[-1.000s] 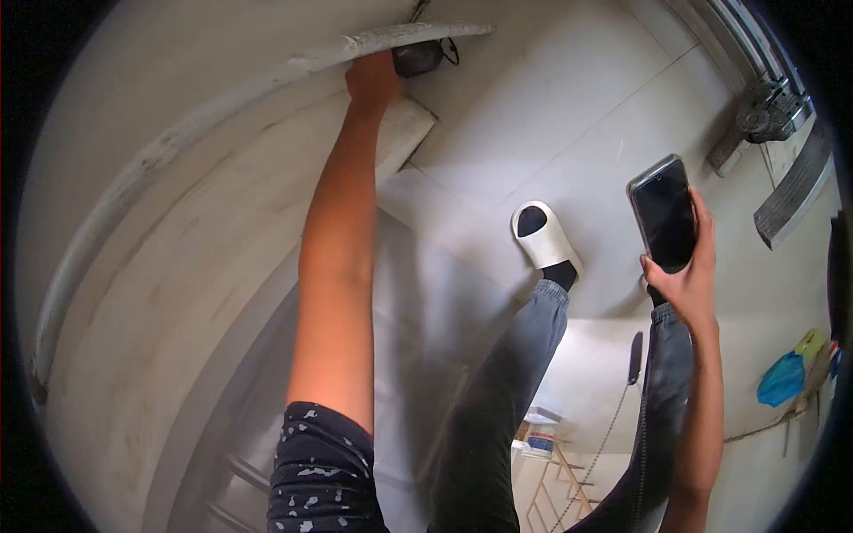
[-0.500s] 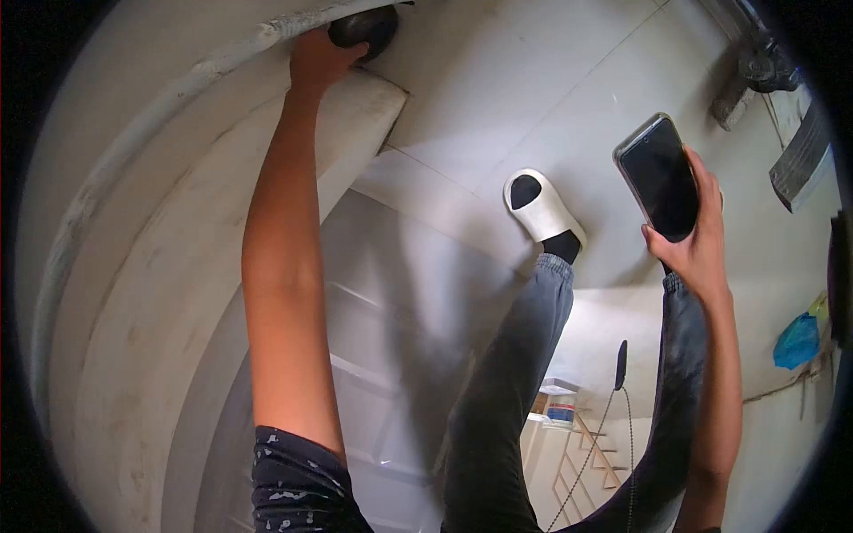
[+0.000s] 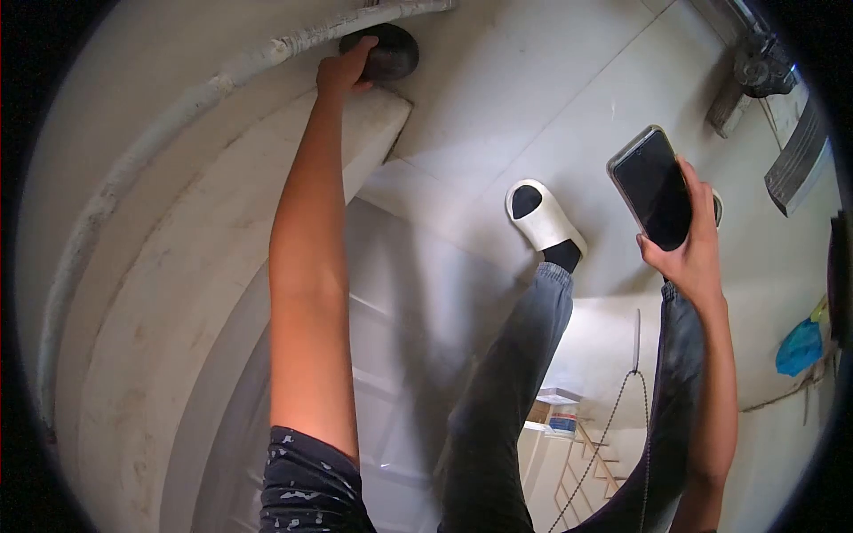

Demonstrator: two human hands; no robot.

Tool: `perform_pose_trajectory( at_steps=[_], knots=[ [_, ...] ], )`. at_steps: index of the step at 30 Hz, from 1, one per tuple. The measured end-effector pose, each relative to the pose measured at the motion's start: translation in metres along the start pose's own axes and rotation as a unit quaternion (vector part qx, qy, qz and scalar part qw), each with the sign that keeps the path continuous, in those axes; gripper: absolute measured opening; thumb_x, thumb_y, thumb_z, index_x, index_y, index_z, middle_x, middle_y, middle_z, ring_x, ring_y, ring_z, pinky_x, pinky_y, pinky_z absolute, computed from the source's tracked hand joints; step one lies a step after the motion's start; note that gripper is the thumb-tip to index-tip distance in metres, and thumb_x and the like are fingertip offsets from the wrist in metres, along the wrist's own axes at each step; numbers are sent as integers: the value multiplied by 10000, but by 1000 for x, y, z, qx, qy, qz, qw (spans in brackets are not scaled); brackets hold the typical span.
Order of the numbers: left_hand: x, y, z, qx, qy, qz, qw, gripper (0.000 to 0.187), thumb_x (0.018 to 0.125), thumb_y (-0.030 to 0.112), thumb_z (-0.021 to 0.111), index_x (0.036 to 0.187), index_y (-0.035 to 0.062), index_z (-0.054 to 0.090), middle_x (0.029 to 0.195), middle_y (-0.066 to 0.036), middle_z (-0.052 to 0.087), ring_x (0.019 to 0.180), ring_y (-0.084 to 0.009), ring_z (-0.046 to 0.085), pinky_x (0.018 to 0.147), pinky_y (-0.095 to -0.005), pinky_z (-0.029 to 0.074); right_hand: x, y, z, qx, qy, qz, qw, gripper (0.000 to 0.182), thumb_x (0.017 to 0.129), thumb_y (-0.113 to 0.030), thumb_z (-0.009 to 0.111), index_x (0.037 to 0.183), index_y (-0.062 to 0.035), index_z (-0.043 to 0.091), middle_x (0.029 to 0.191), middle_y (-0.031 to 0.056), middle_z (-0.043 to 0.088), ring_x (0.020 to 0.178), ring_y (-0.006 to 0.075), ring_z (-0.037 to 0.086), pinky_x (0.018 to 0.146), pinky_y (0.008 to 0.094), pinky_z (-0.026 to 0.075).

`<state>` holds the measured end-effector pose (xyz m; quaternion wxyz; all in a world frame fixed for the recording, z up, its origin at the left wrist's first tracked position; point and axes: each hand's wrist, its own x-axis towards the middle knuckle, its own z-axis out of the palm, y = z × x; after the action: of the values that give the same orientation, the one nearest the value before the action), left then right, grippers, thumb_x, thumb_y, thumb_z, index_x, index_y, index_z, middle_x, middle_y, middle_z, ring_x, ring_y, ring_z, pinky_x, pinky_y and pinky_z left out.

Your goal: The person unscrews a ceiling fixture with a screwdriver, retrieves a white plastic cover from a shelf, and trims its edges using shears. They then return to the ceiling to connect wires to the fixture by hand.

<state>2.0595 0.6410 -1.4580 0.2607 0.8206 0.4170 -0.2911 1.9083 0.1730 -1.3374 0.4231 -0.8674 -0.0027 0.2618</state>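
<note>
At the upper left, my left hand [image 3: 345, 69] grips a dark rounded object [image 3: 394, 53] with a shiny surface; its exact kind I cannot make out. That object is beside a pale pipe and above the corner of a whitish ledge [image 3: 378, 115]. Over on the right side, my right hand [image 3: 697, 253] is closed round the edge of a smartphone [image 3: 655, 188] in a clear case, its dark screen facing up toward me.
A pale pipe [image 3: 218, 84] runs along the left wall. Below are the tiled floor [image 3: 498, 107] and my white slipper [image 3: 542, 218]. A dark mechanical part [image 3: 764, 67] and a blue plastic bag [image 3: 799, 348] are at the right. A beaded cord [image 3: 613, 404] hangs near my legs.
My left hand and the dark object have shifted right and slightly down in view, and more of the object shows. The phone stays in my right hand, nearly unmoved.
</note>
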Motion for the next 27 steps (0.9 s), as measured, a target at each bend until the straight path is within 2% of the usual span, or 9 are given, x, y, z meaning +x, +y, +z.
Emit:
perform_pose_trajectory(
  at_steps=[3, 5, 8, 12, 14, 18, 22, 25, 27],
  knots=[
    [9, -9, 6, -90, 8, -28, 995, 699, 676, 485, 765, 1016, -105, 609, 1045, -193, 614, 847, -254, 663, 625, -321, 613, 0, 1, 0, -6, -3, 16, 1000, 939, 573, -119, 732, 1433, -139, 357, 1076, 145, 491, 999, 326, 537, 917, 403, 440],
    [8, -9, 5, -167, -21, -72, 983, 778, 717, 497, 773, 1208, -43, 503, 1116, -186, 570, 844, -306, 658, 636, -383, 621, 0, 2, 0, -13, 2, 14, 1000, 942, 574, -109, 731, 1437, -142, 354, 1070, 144, 490, 987, 325, 540, 913, 399, 442],
    [17, -15, 5, -214, -27, -84, 973, 802, 708, 506, 778, 1188, -72, 500, 1165, -191, 537, 951, -325, 629, 650, -391, 622, 0, 4, -1, -17, 2, 13, 1000, 941, 576, -97, 728, 1439, -146, 355, 1070, 144, 491, 988, 325, 540, 911, 398, 443],
    [-4, -1, 14, -204, 4, -64, 977, 734, 682, 477, 785, 1085, -101, 580, 1111, -187, 588, 890, -272, 651, 625, -368, 620, 1, 3, 2, -14, 1, 13, 1000, 933, 582, -95, 728, 1437, -145, 358, 1069, 142, 491, 988, 325, 541, 902, 402, 449],
    [-8, 4, 23, -157, 28, -56, 986, 858, 663, 484, 825, 1220, -72, 483, 1222, -196, 512, 1064, -330, 578, 648, -393, 617, 2, 3, 1, -5, -3, 5, 1000, 931, 590, -105, 731, 1440, -162, 355, 1069, 140, 489, 990, 323, 544, 895, 411, 454],
    [-3, 0, 38, -175, -16, -43, 983, 912, 656, 452, 833, 1346, 34, 407, 1308, -146, 466, 1154, -327, 516, 767, -440, 588, 2, 0, 0, -4, -7, 16, 1000, 933, 596, -113, 733, 1444, -169, 348, 1073, 142, 488, 996, 322, 544, 895, 416, 456],
    [14, -15, 69, -177, 54, -75, 980, 1078, 578, 342, 884, 1346, -120, 286, 1324, -207, 435, 1109, -300, 565, 682, -384, 621, 2, 0, 1, -17, -12, 20, 1000, 938, 598, -114, 730, 1449, -159, 338, 1082, 152, 489, 1006, 331, 539, 902, 417, 454],
    [12, -23, 86, -266, 61, -154, 950, 1169, 581, 258, 885, 1375, -62, 88, 1351, -220, 378, 1165, -335, 513, 798, -441, 592, 1, 1, 1, -24, -11, 17, 1000, 941, 597, -114, 728, 1451, -151, 334, 1091, 159, 492, 1014, 339, 535, 908, 417, 450],
    [2, -25, 93, -310, 66, -154, 936, 1120, 590, 253, 876, 1345, -48, 105, 1337, -236, 389, 1168, -348, 506, 849, -465, 567, 1, 3, 1, -26, -11, 12, 1000, 944, 596, -114, 727, 1452, -150, 332, 1096, 162, 492, 1018, 343, 534, 911, 419, 448]
  ],
)
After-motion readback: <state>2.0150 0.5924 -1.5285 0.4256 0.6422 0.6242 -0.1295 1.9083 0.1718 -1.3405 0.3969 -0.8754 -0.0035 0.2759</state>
